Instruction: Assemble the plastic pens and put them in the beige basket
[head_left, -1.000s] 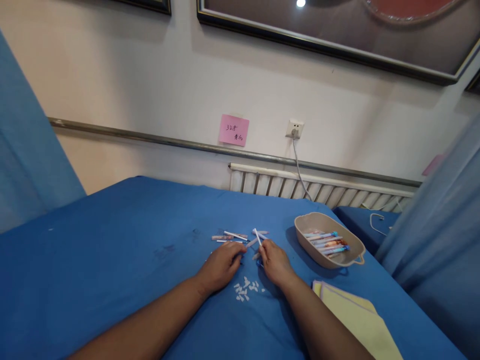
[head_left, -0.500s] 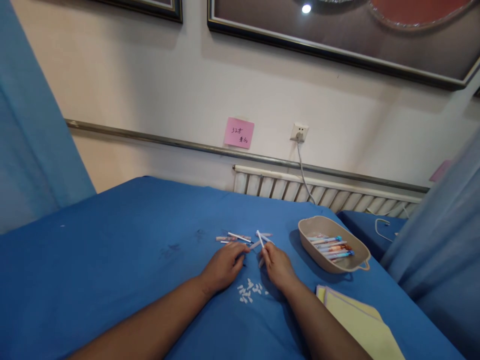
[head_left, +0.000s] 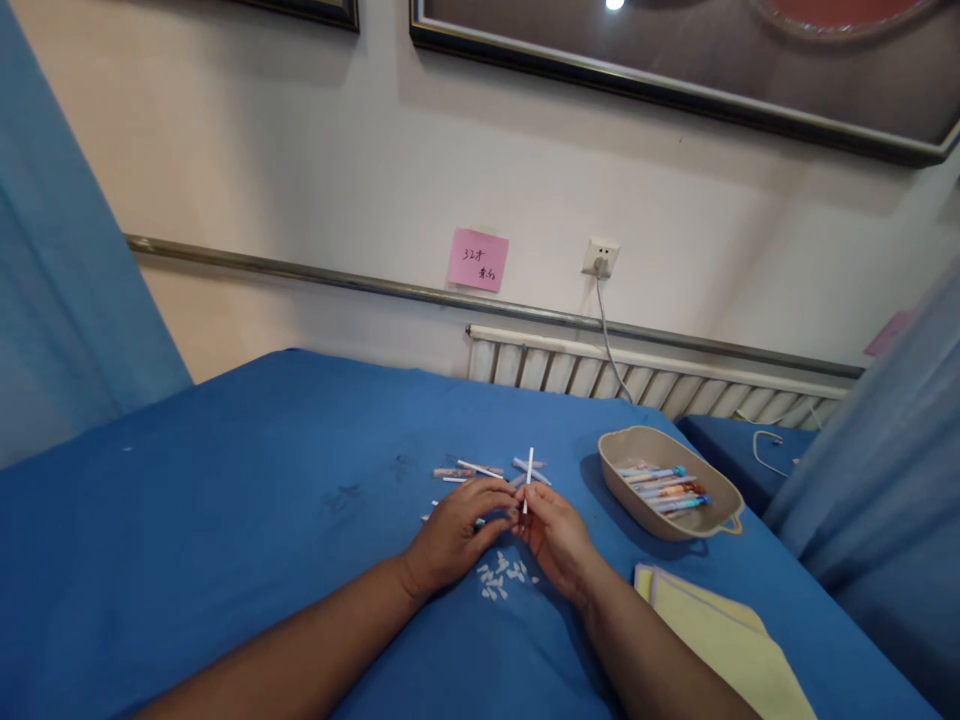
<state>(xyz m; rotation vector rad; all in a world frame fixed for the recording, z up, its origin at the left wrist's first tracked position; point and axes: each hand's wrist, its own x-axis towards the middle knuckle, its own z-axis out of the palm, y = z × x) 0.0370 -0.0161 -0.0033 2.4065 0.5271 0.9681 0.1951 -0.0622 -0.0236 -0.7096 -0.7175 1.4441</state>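
My right hand pinches a thin white pen tube, which stands nearly upright above the fingertips. Close beside it, my left hand has its thumb and fingertips drawn together against the right fingers; what they hold, if anything, is too small to name. Just beyond the hands lie patterned pen barrels and white tubes. Pale purple pen parts rest behind the right hand. Several small white plastic pieces are scattered on the blue cloth between my wrists. More thin parts show partly behind my left hand.
On the right stands a beige basket with several colourful pens in it. A folded yellow cloth lies by my right forearm. Blue sheeting covers the table. Along the wall run a radiator and a rail.
The white tube has swung from leaning left to nearly upright in my right hand. My left hand has moved right and its fingertips now meet the right hand's.
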